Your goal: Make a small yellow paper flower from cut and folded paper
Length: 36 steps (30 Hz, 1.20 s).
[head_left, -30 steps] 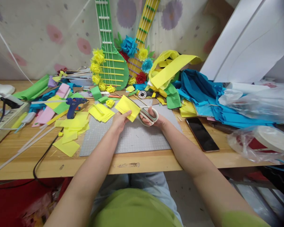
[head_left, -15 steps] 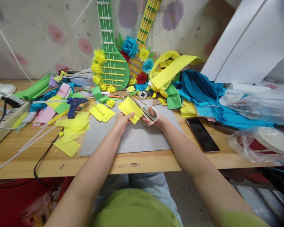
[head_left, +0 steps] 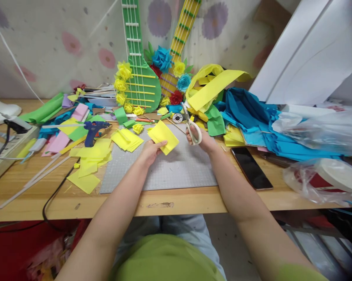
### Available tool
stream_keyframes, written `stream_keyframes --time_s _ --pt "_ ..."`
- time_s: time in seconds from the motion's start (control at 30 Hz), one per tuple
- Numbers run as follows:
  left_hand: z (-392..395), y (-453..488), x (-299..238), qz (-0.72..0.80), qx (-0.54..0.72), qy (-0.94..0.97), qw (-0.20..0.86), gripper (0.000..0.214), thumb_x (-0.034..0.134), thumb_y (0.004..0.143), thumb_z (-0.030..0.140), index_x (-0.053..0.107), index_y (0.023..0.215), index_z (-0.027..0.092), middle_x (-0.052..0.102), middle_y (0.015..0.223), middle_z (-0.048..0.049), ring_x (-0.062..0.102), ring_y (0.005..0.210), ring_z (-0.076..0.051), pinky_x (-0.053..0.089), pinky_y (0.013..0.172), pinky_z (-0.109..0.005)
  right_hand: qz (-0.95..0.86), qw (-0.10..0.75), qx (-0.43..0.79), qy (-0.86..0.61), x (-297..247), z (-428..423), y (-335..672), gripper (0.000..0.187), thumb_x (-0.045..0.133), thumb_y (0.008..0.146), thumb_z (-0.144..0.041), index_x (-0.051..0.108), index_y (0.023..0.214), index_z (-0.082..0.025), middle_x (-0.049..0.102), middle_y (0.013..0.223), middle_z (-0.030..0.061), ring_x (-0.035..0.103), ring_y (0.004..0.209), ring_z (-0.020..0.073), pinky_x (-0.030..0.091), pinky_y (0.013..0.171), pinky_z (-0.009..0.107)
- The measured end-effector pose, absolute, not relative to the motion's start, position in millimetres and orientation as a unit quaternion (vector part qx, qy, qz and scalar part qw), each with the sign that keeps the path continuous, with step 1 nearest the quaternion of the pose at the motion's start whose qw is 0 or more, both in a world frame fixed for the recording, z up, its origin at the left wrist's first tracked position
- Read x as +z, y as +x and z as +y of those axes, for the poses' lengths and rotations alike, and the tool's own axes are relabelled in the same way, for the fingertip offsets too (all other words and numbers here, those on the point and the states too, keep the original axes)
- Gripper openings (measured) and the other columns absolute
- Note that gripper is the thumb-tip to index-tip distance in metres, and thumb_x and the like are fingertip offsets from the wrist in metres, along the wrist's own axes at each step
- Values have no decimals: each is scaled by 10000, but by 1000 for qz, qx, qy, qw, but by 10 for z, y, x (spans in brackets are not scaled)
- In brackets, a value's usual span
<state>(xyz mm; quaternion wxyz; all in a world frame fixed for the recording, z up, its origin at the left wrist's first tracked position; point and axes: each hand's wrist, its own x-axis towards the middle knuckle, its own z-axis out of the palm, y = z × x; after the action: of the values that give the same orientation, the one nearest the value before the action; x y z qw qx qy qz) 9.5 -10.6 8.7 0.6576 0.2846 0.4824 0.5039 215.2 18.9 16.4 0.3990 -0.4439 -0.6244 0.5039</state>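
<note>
My left hand (head_left: 153,151) pinches the near left edge of a yellow paper piece (head_left: 166,136), held just above the grey cutting mat (head_left: 187,171). Whether it is one sheet or a few layers I cannot tell. Through the handles of a pair of scissors (head_left: 195,132) go the fingers of my right hand (head_left: 205,141); the blades point up and away, apart from the paper. A stack of yellow paper pieces (head_left: 127,139) lies on the mat to the left, with a small yellow paper rose (head_left: 137,128) behind it.
A blue glue gun (head_left: 93,132) and yellow scraps (head_left: 88,168) lie left. Green (head_left: 143,84) and yellow (head_left: 182,35) paper-covered guitar shapes stand at the back. On the right are a phone (head_left: 251,168), blue paper (head_left: 249,117) and a bagged tub (head_left: 325,177).
The scissors have moved off the yellow paper, right and away from me, and now point upward. My left hand keeps the paper in nearly the same place.
</note>
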Motion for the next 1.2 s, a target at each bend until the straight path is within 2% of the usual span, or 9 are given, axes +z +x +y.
stream_keyframes --time_s 0.13,0.3,0.5,0.6,0.7,0.8,0.9,0.97,1.2 --pt "-89 51 114 470 516 270 663 217 692 598 83 651 810 106 690 898 -117 658 780 -194 536 765 -322 -643 272 160 -698 207 178 2351 378 550 712 -541 546 824 -180 540 714 62 526 729 195 379 619 290" --pt "-70 3 112 446 512 274 681 216 666 631 90 653 845 119 693 897 -94 655 763 -169 538 742 -275 -639 123 60 -757 182 181 2391 377 512 743 -469 580 937 -152 600 901 143 570 851 263 395 685 350" --pt "-53 -69 109 424 488 305 699 266 688 616 145 643 878 130 687 951 -85 648 833 -177 532 753 -266 -656 108 17 -746 157 159 2350 366 539 730 -424 609 952 -142 588 999 154 559 923 274 420 720 360" --pt "-60 -72 106 428 488 338 682 348 730 565 188 638 896 126 671 1007 -103 634 904 -216 525 786 -314 -660 199 2 -724 145 166 2349 296 549 726 -366 619 906 -142 590 987 147 517 992 282 413 789 392" --pt "-56 -52 75 464 493 377 632 437 763 508 232 639 913 125 666 1019 -112 633 905 -241 519 785 -360 -653 372 94 -653 128 169 2243 251 508 756 -362 594 882 -163 607 923 100 538 925 224 420 820 394" --pt "-51 -15 29 503 492 418 574 478 776 474 265 647 911 120 677 981 -114 636 886 -252 510 784 -378 -624 462 329 -537 93 123 1997 330 560 713 -443 546 935 -199 605 954 62 568 865 175 460 785 362" --pt "-67 27 4 502 485 442 564 489 779 460 290 654 900 115 686 943 -108 637 871 -251 503 787 -371 -580 444 487 -480 48 48 1730 599 697 588 -412 451 1101 -225 560 1089 71 566 944 174 466 812 345" --pt "-88 48 6 497 476 447 572 485 780 452 299 658 883 114 692 916 -101 639 853 -249 502 778 -368 -552 425 546 -465 22 16 1614 691 735 537 -371 414 1133 -226 589 1021 56 581 913 176 469 805 347" --pt "-129 67 43 512 444 432 595 466 791 410 249 659 833 104 697 839 -93 645 762 -234 506 726 -359 -520 435 543 -495 -59 44 1564 564 721 517 -307 444 999 -217 591 667 -53 582 625 142 468 649 319"
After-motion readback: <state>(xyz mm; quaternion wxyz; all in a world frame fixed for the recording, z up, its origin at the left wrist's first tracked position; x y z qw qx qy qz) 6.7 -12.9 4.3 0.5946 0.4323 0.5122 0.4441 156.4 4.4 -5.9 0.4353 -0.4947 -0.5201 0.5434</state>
